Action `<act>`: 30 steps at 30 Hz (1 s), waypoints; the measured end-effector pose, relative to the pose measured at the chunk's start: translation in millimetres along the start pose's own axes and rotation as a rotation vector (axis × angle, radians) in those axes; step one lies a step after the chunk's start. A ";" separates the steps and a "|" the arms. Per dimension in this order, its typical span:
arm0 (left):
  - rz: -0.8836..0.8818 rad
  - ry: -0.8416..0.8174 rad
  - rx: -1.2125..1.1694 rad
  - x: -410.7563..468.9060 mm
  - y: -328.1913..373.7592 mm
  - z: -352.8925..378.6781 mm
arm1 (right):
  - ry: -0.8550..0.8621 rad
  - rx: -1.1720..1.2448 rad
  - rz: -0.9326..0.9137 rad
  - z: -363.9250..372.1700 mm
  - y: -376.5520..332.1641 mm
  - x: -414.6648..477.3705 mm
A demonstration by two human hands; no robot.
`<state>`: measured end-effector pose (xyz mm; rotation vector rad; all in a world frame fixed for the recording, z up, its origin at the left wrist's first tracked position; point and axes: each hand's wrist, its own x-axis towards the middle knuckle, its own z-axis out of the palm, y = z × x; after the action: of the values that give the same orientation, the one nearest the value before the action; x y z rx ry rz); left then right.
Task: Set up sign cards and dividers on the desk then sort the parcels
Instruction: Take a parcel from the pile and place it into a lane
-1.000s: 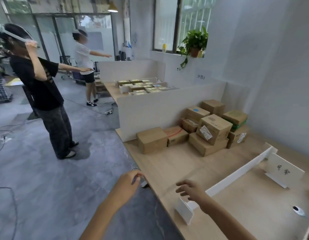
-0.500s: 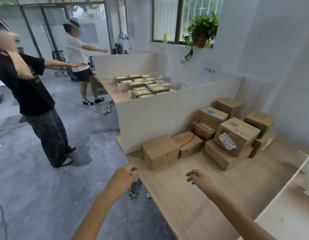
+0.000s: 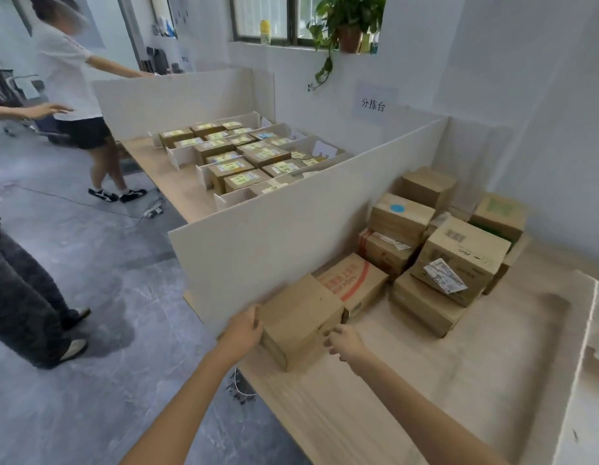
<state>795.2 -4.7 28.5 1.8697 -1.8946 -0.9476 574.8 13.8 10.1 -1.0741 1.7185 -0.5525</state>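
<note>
The nearest plain cardboard parcel (image 3: 300, 317) lies at the desk's front left corner, against a white partition board (image 3: 291, 229). My left hand (image 3: 244, 330) grips its left end, thumb on the top edge. At the parcel's right front face is my right hand (image 3: 343, 342), fingers loosely curled and holding nothing. Behind it sit a red-printed parcel (image 3: 353, 281) and a pile of several more parcels (image 3: 459, 256). A white divider (image 3: 591, 333) stands blurred at the right edge.
The wooden desk (image 3: 408, 380) stretches to the right in front of me. Beyond the partition, a second desk holds rows of labelled boxes (image 3: 244, 156) between dividers. Two people (image 3: 73, 95) stand on the grey floor at the left. A cable (image 3: 241, 387) hangs below the desk edge.
My view has swung left and closer to the parcels. Both hands moved forward from above the desk edge to the nearest parcel, and my left hand has taken hold of its left end.
</note>
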 end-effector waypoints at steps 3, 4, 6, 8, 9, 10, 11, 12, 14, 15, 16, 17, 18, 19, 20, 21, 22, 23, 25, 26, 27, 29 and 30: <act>0.011 -0.088 0.072 49.6 -7.2 4.9 | -0.001 0.031 0.101 21.7 -19.1 22.5; 0.010 -0.113 0.097 63.0 -8.7 6.2 | -0.001 0.039 0.146 26.4 -22.5 29.4; 0.005 -0.177 0.144 87.9 -16.3 9.6 | -0.011 0.095 0.236 35.6 -26.1 40.6; 0.004 -0.269 0.209 112.4 -34.3 15.9 | -0.036 0.167 0.274 44.6 -26.7 50.5; 0.009 -0.323 0.212 124.2 -45.6 21.1 | -0.049 0.197 0.293 49.7 -25.7 55.1; -0.003 -0.387 0.181 134.3 -56.9 28.2 | -0.065 0.224 0.322 55.1 -23.7 58.4; -0.029 -0.421 0.140 142.2 -66.9 36.1 | -0.080 0.255 0.351 61.1 -21.6 61.2; -0.054 -0.428 0.134 141.9 -67.1 36.1 | -0.087 0.291 0.374 66.9 -20.2 63.3; -0.059 -0.397 0.180 139.9 -66.7 30.4 | -0.027 0.353 0.387 75.5 -16.0 66.6; -0.039 -0.386 0.206 140.3 -69.8 28.6 | 0.028 0.350 0.383 78.1 -13.8 67.4; -0.016 -0.393 0.203 139.0 -71.6 25.9 | 0.085 0.329 0.375 80.1 -11.0 66.5; 0.009 -0.409 0.186 139.6 -76.4 25.9 | 0.139 0.308 0.365 81.9 -7.9 63.8; 0.044 -0.428 0.162 139.8 -80.2 24.9 | 0.189 0.300 0.348 83.4 -5.3 60.4; 0.095 -0.421 0.163 139.7 -82.6 23.8 | 0.238 0.306 0.324 84.5 -2.4 57.3; 0.109 -0.426 0.150 139.6 -82.0 24.0 | 0.283 0.330 0.297 84.8 0.4 53.9; 0.116 -0.420 0.117 137.8 -79.5 24.0 | 0.315 0.377 0.274 83.6 0.4 49.2; 0.109 -0.412 0.047 133.8 -72.3 23.7 | 0.338 0.443 0.251 79.5 -2.5 43.2; 0.117 -0.403 -0.029 131.0 -64.9 22.6 | 0.354 0.506 0.228 72.4 -6.2 37.2; 0.153 -0.366 -0.202 124.0 -48.3 18.4 | 0.384 0.602 0.164 52.9 -13.1 22.6; 0.165 -0.361 -0.287 120.6 -38.0 14.2 | 0.400 0.639 0.125 41.0 -14.4 14.5; 0.186 -0.361 -0.370 116.4 -25.5 9.1 | 0.410 0.663 0.084 28.1 -14.9 5.4; 0.244 -0.361 -0.449 110.6 -4.7 -0.9 | 0.419 0.679 -0.003 3.6 -14.8 -15.6; 0.262 -0.352 -0.419 109.2 3.5 -4.9 | 0.426 0.680 -0.038 -6.6 -12.8 -25.2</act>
<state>785.2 -112.0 9.8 1.2444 -1.8744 -1.5144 576.7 28.2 35.3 -0.5171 1.6609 -1.3479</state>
